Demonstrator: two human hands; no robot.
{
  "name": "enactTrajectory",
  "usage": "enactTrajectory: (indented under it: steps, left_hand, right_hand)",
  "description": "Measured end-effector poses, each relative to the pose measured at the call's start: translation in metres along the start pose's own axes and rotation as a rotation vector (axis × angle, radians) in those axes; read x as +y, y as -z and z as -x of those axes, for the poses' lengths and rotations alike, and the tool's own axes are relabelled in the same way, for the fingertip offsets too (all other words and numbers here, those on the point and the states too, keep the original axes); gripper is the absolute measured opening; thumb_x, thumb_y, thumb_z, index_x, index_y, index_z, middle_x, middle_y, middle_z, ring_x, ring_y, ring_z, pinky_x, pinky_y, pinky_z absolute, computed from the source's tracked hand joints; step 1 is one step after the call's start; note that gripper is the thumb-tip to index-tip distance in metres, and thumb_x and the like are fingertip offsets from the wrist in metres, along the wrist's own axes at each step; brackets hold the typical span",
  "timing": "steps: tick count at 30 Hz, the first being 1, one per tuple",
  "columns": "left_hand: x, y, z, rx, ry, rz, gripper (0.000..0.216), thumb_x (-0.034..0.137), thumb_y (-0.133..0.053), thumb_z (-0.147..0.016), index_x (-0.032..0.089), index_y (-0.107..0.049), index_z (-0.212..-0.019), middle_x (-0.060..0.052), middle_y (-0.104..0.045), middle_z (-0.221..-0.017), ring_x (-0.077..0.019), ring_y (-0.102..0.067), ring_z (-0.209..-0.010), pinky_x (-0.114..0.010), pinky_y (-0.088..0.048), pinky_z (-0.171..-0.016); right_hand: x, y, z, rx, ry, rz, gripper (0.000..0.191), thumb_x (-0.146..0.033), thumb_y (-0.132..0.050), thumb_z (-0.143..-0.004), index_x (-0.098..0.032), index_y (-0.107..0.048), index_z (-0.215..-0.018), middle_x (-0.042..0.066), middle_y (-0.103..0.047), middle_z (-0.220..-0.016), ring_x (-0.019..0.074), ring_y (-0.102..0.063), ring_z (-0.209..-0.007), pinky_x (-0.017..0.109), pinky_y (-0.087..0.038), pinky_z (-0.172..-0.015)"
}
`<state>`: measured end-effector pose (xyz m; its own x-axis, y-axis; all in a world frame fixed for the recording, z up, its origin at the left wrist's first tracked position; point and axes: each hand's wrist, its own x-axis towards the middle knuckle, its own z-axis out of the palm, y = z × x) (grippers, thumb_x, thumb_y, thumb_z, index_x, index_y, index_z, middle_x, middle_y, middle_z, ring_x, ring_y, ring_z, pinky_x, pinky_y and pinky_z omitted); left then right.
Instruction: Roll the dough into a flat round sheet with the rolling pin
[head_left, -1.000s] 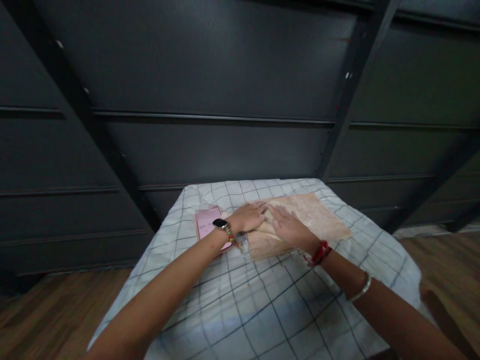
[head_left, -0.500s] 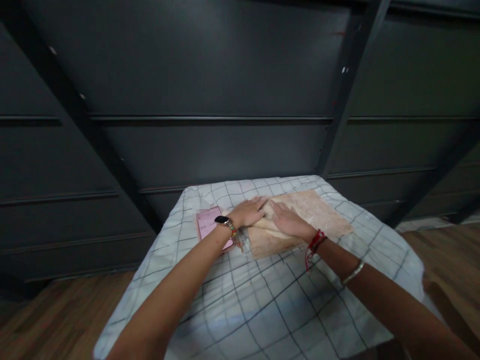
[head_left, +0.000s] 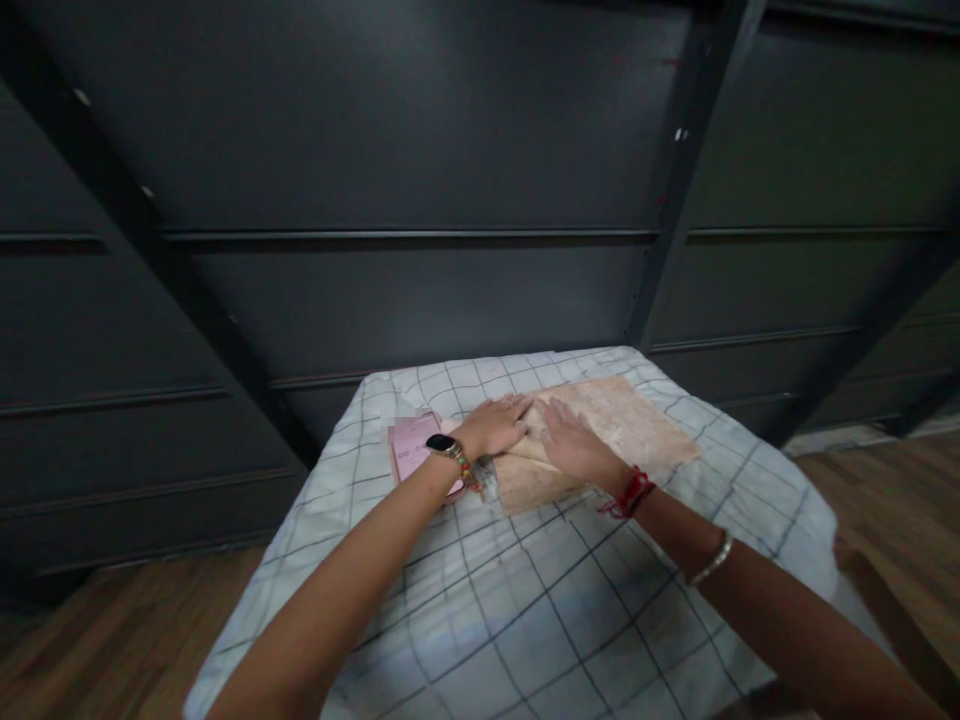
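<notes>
A beige folded cloth lies on a table covered with a white checked sheet. My left hand rests flat on the cloth's near left part, fingers stretched out. My right hand lies flat beside it on the same cloth, fingers extended toward the left hand. Both hands press on a fold of the cloth. A pink phone lies on the sheet just left of my left wrist, partly under it.
A dark grey panelled wall with slanted metal beams stands right behind the table. Wooden floor shows on both sides of the table.
Both hands stay flat on the cloth, shifted only slightly. The view has drifted a little; the cloth and phone have not moved.
</notes>
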<state>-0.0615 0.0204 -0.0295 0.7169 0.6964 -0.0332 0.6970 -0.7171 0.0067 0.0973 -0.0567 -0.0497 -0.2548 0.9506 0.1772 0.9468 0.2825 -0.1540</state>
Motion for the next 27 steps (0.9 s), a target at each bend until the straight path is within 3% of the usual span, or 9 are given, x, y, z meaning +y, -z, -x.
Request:
enactTrajectory:
  steps: [2,5,7,13,16,21,27]
  left_hand:
    - [0.003,0.000,0.008,0.025,-0.039,-0.015,0.051,0.027,-0.026,-0.092,0.015,-0.040,-0.139,-0.008,-0.039,-0.146,-0.0203,-0.033,-0.136,-0.035,-0.023,-0.111]
    - [0.005,-0.002,0.014,0.051,-0.053,-0.024,0.051,0.027,-0.026,-0.091,0.012,-0.043,-0.136,-0.011,-0.042,-0.144,-0.0221,-0.037,-0.133,-0.035,-0.024,-0.110]
    - [0.003,-0.006,0.010,0.068,-0.055,-0.032,0.052,0.028,-0.027,-0.090,0.010,-0.041,-0.137,-0.012,-0.041,-0.144,-0.0222,-0.039,-0.132,-0.034,-0.026,-0.109]
    - [0.002,-0.011,0.005,0.071,-0.004,-0.035,0.057,0.028,-0.025,-0.091,0.005,-0.032,-0.143,-0.015,-0.034,-0.148,-0.0219,-0.034,-0.135,-0.034,-0.028,-0.108]
    - [0.007,-0.010,0.015,0.081,0.035,-0.035,0.057,0.028,-0.024,-0.091,0.006,-0.032,-0.143,-0.015,-0.037,-0.146,-0.0228,-0.038,-0.132,-0.034,-0.030,-0.107]
    - [0.011,-0.012,0.029,0.149,0.026,-0.025,0.057,0.029,-0.026,-0.092,0.005,-0.034,-0.142,-0.015,-0.035,-0.147,-0.0210,-0.033,-0.136,-0.031,-0.023,-0.111]
    - [0.009,-0.008,0.027,0.232,0.063,-0.002,0.055,0.030,-0.020,-0.094,0.008,-0.031,-0.143,-0.013,-0.029,-0.151,-0.0212,-0.024,-0.139,-0.038,-0.019,-0.113]
  right_hand:
    - [-0.009,-0.003,0.008,-0.014,0.072,0.017,0.055,-0.022,-0.025,-0.094,-0.008,-0.028,-0.146,0.015,-0.028,-0.151,0.0274,-0.021,-0.140,0.048,-0.027,-0.110]
    - [-0.019,-0.004,0.013,-0.004,0.013,0.022,0.054,-0.022,-0.024,-0.094,-0.009,-0.031,-0.146,0.016,-0.029,-0.150,0.0294,-0.024,-0.139,0.052,-0.029,-0.108]
    - [-0.020,-0.001,0.008,0.045,-0.041,0.031,0.054,-0.021,-0.025,-0.093,-0.009,-0.030,-0.146,0.017,-0.029,-0.151,0.0309,-0.021,-0.140,0.055,-0.026,-0.108]
    - [-0.008,0.004,-0.001,0.188,-0.009,0.045,0.052,-0.017,-0.023,-0.093,-0.003,-0.034,-0.142,0.019,-0.033,-0.148,0.0278,-0.017,-0.141,0.051,-0.020,-0.112]
    - [-0.005,-0.003,0.020,0.241,0.116,0.052,0.048,-0.024,-0.029,-0.095,-0.003,-0.044,-0.135,0.020,-0.040,-0.144,0.0268,-0.026,-0.138,0.047,-0.027,-0.111]
    - [0.003,-0.014,0.059,0.359,0.231,0.212,0.025,-0.024,-0.051,-0.088,-0.007,-0.064,-0.101,0.022,-0.055,-0.129,0.0313,-0.047,-0.124,0.047,-0.040,-0.103]
    - [0.019,0.010,0.045,0.347,0.291,0.299,0.021,-0.018,-0.052,-0.086,-0.007,-0.062,-0.100,0.021,-0.063,-0.110,0.0298,-0.060,-0.105,0.047,-0.043,-0.100]
